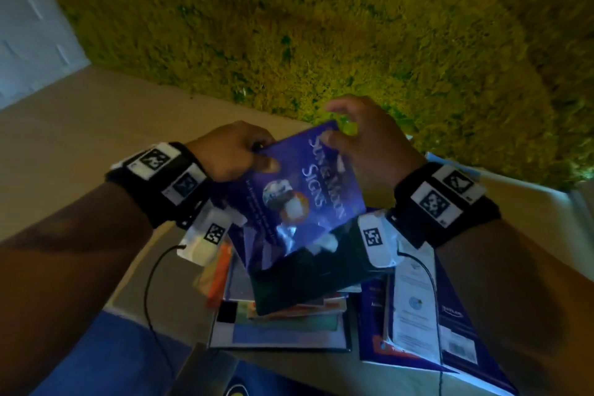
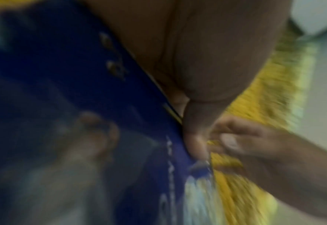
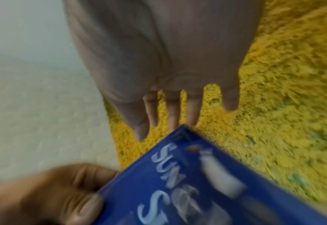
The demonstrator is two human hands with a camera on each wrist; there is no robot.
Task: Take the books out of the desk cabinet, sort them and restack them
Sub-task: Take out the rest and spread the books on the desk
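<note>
Left hand (image 1: 229, 151) pinches blue book (image 1: 299, 209) — right hand (image 1: 369, 141) spread (fingertips near corner).

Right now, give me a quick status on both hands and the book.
Left hand grips the blue book at its corner. Right hand open at the far corner, fingers spread. Book in the air over the pile of books. Nothing in the way.

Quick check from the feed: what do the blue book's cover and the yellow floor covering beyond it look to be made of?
Blue book: looks like glossy printed card or laminated paper; light glares off its cover and it seems thin, so probably a softcover. Left hand pinches its edge; right hand is at its far corner. Yellow rug: shaggy, tufted pile, likely textile; exact fibre unclear.
</note>
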